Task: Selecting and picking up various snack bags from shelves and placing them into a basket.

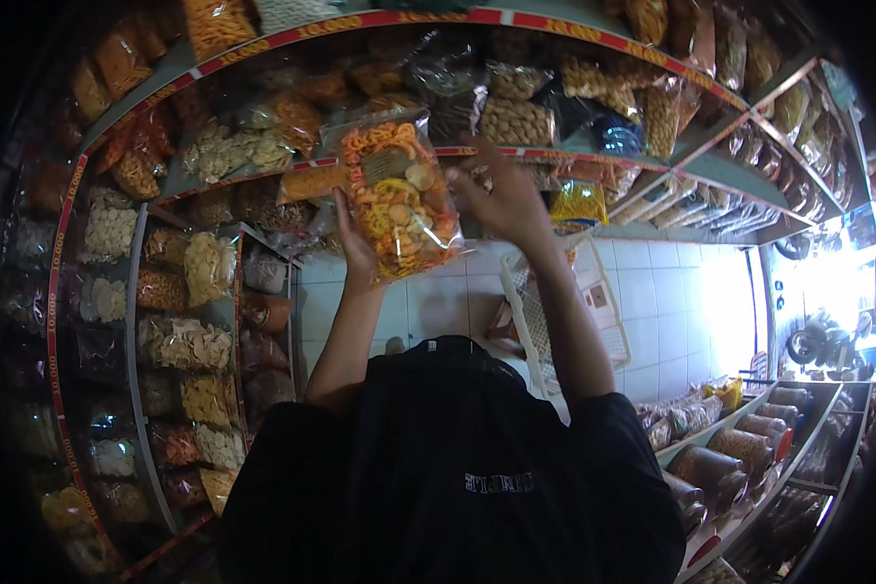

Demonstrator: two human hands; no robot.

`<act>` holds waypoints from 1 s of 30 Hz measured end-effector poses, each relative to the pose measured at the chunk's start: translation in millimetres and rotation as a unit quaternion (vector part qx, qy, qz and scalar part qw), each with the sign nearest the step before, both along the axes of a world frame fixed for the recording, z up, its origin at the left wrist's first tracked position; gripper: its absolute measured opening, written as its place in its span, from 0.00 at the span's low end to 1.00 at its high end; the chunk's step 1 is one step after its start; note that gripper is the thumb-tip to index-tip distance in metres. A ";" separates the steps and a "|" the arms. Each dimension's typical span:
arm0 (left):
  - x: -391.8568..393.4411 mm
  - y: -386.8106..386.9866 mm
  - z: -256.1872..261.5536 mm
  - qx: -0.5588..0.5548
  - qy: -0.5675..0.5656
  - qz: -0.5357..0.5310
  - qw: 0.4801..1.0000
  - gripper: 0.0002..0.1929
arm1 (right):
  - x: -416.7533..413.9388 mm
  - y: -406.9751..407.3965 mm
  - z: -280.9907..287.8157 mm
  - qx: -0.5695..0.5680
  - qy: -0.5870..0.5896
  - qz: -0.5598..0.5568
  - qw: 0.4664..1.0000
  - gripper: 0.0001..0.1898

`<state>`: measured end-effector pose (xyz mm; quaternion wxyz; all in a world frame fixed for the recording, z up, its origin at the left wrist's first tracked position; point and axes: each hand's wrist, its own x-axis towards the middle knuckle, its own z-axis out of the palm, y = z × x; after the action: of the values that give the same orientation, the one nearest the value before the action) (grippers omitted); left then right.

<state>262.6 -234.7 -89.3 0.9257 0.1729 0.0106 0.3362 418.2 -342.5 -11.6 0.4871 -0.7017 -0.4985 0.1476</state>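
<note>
A clear plastic bag of mixed orange and yellow snacks (401, 208) is held up in front of the shelves, tilted slightly. My left hand (360, 248) grips it along its lower left edge, the thumb showing at the side and the other fingers hidden behind. To the right of the bag, my right hand (500, 193) is raised, blurred, with the fingers apart and nothing visible in it. A narrow gap seems to separate these fingers from the bag. Behind that hand, a bag of round tan snacks (517, 120) sits on the shelf.
Curved by the lens, a shelf edge with red price strips (525, 151) runs just behind my hands. A white plastic basket (613, 310) stands on the tiled floor (438, 306). More bagged snacks (186, 343) fill the left shelves; large jars (708, 467) line the lower right shelf.
</note>
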 end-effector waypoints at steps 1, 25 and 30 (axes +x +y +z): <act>-12.3 5.7 12.6 -0.024 -0.002 -0.012 1.000 0.38 | 2.8 16.3 11.2 0.036 -0.066 -0.038 0.996 0.31; -93.3 115.5 32.2 0.006 -0.021 0.025 0.999 0.29 | 52.7 147.6 85.3 0.240 -0.116 -0.242 0.933 0.18; -55.5 125.9 39.6 0.029 -0.070 -0.006 0.997 0.30 | -53.5 130.0 47.2 0.319 -0.124 -0.068 0.937 0.19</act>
<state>207.2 -108.8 -49.7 0.9207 0.1757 -0.0648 0.3424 364.7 -212.5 35.7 0.6286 -0.5547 -0.5268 -0.1404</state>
